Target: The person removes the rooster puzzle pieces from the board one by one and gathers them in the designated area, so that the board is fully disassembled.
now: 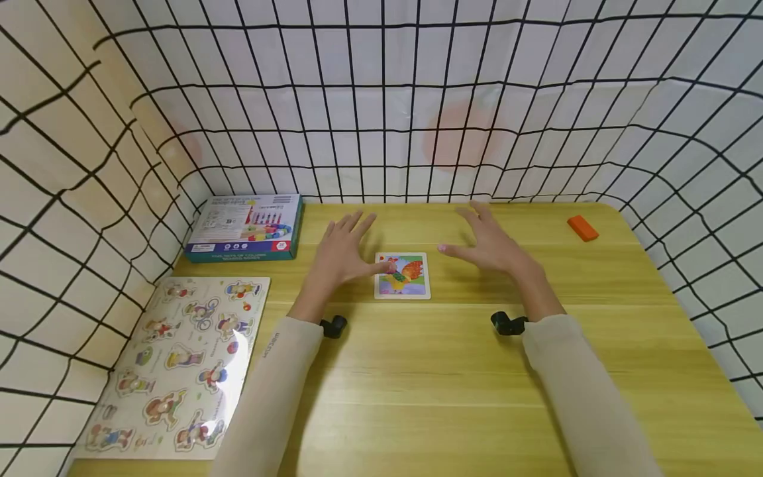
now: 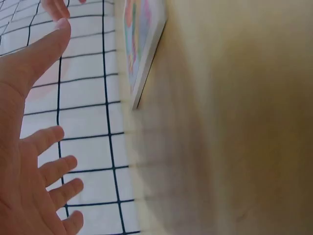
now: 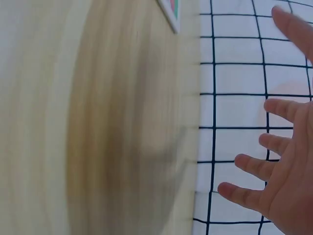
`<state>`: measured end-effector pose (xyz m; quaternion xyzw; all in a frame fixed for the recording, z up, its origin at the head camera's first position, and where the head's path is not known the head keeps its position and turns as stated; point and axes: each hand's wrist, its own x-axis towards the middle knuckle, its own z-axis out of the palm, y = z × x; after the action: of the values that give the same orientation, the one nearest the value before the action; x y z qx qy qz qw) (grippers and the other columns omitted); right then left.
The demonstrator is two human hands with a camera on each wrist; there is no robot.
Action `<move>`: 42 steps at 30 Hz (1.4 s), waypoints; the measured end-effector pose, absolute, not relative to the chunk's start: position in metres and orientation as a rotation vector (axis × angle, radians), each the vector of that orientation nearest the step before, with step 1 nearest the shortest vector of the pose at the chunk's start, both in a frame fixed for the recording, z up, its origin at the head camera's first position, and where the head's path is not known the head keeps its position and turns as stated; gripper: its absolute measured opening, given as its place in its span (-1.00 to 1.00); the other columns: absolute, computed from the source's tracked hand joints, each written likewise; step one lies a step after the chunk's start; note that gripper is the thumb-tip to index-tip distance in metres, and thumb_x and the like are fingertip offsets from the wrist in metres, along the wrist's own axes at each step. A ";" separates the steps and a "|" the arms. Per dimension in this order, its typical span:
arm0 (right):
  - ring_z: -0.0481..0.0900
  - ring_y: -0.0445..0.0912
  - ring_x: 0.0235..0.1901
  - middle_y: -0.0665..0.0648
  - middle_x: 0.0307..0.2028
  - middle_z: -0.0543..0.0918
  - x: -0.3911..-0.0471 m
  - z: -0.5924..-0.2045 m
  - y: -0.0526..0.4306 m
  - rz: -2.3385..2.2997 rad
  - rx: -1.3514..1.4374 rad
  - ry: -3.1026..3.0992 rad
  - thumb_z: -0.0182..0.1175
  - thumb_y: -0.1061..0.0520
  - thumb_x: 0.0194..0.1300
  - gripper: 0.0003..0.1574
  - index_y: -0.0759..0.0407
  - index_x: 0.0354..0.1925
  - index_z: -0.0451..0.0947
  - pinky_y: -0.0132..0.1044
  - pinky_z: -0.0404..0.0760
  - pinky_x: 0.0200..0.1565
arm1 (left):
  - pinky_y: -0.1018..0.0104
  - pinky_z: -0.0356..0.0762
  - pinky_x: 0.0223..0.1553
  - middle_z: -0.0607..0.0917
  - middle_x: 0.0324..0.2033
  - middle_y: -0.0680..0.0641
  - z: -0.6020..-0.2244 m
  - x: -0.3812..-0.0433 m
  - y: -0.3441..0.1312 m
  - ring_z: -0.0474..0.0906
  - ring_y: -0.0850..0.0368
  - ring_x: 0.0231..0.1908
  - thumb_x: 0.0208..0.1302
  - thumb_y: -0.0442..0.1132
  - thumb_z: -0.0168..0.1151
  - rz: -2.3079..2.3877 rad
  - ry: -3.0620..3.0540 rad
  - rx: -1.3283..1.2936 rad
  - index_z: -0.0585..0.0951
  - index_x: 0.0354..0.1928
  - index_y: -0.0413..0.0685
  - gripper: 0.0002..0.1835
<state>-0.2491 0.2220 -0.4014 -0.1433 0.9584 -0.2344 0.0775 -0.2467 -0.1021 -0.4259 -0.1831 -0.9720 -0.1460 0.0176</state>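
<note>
A small square picture puzzle [image 1: 411, 281] with a colourful bird on it and a pale border lies flat near the middle of the table. Its thick edge shows in the left wrist view. My left hand [image 1: 342, 255] hovers at its left with fingers spread, and the thumb overlaps the puzzle in the head view. In the left wrist view that thumb [image 2: 44, 51] looks raised off the puzzle. To the right, my right hand [image 1: 491, 245] is held above the table, fingers spread and apart from the puzzle. Neither hand holds anything.
A boxed set [image 1: 244, 228] lies at the back left. In front of it is a board [image 1: 173, 371] with several cartoon figures. An orange block [image 1: 583, 228] sits at the back right. White walls with black grid lines [image 1: 381, 106] enclose the wooden table [image 1: 429, 397].
</note>
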 end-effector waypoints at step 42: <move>0.54 0.17 0.29 0.22 0.34 0.53 -0.223 -0.454 0.178 -1.335 -0.336 2.657 0.31 0.00 0.44 -0.33 0.17 0.40 0.42 0.10 0.53 0.33 | -0.13 0.42 0.41 0.32 0.54 -0.08 -0.449 -0.202 -0.067 0.29 -0.13 0.50 0.29 0.23 0.35 -0.503 -2.995 -1.009 0.39 0.52 0.27 -0.21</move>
<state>-0.2233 0.1781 -0.4535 -0.1118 0.8855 -0.4449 0.0743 -0.2022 -0.0673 -0.4494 -0.3152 -0.9355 -0.1570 -0.0294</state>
